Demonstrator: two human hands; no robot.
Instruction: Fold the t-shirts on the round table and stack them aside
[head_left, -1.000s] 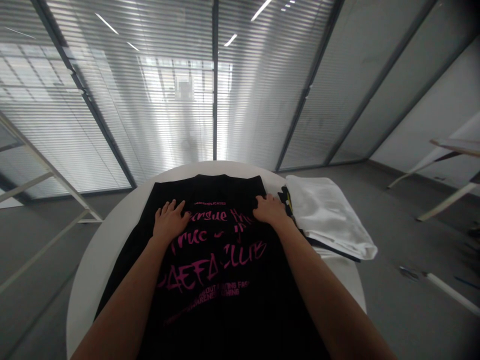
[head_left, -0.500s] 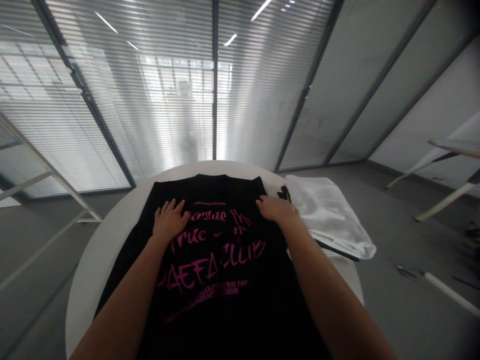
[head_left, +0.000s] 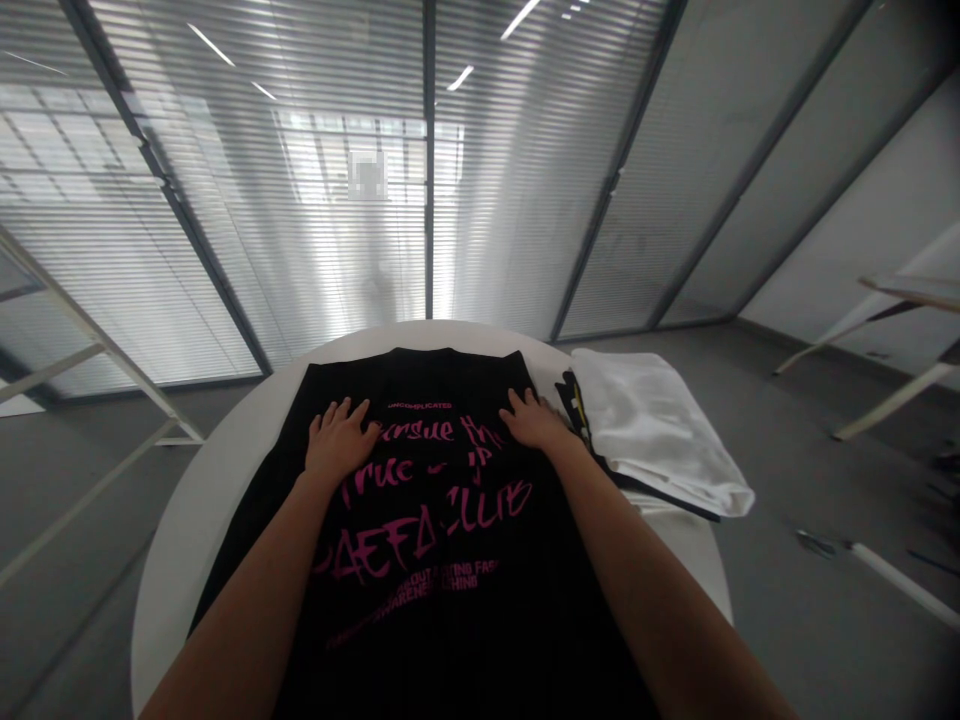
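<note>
Right hand (head_left: 532, 420): shifting inward since the earlier frame; you are spreading its fingers on the right of the black garment (head_left: 450, 545).
Left hand (head_left: 341, 440): lying spread on the garment's left.
Round table (head_left: 172, 560): supporting the garment.

A passage is offered over the middle of the black garment (head_left: 439, 490), between the left hand (head_left: 341, 440) and the right hand (head_left: 534, 420), both laid on it. Toward its near part, that lane is flanked by the forearms (head_left: 251, 580). Along its left side, a curved strip of worktop (head_left: 201, 515) is uncovered, and a narrower strip is exposed past its far edge. Right of the garment, low passage is blocked by the folded white cloth (head_left: 660, 425) and the dark-and-yellow piece (head_left: 573, 400) beside it; only a slim gap is left at the garment's far right corner. Well left of the garment, space is crossed by the metal frame (head_left: 97, 334).
</note>
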